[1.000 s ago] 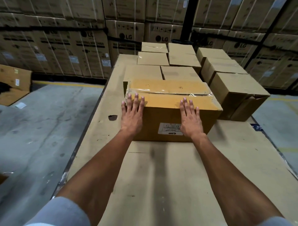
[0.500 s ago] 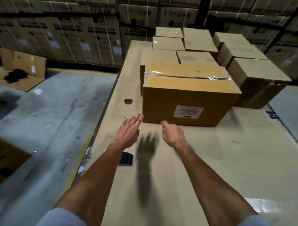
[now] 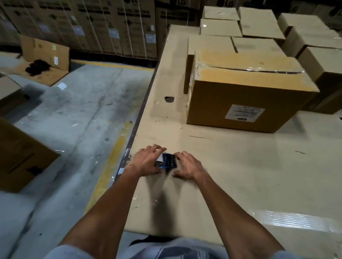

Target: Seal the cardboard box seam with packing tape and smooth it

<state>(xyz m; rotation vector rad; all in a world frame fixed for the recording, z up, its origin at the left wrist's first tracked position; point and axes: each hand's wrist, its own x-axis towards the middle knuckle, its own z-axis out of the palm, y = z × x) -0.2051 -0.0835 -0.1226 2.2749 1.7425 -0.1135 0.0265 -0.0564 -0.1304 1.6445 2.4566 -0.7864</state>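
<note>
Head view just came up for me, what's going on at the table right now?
A person is at a cardboard-covered table, both hands down on a small dark blue object near its left edge; the picture is too blurred to say what it is. The left hand covers its left end and the right hand touches its right side. Neither hand is on the labelled cardboard box farther back. That box has clear tape along its top seam, which looks wrinkled and slightly gapped.

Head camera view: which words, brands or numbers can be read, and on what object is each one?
"LG": stacked cartons at the back wall.
White label on the front of the taped box: print too blurred to read.
White stickers on the back cartons: too small to read.
Dark blue object between the hands: no readable text.
</note>
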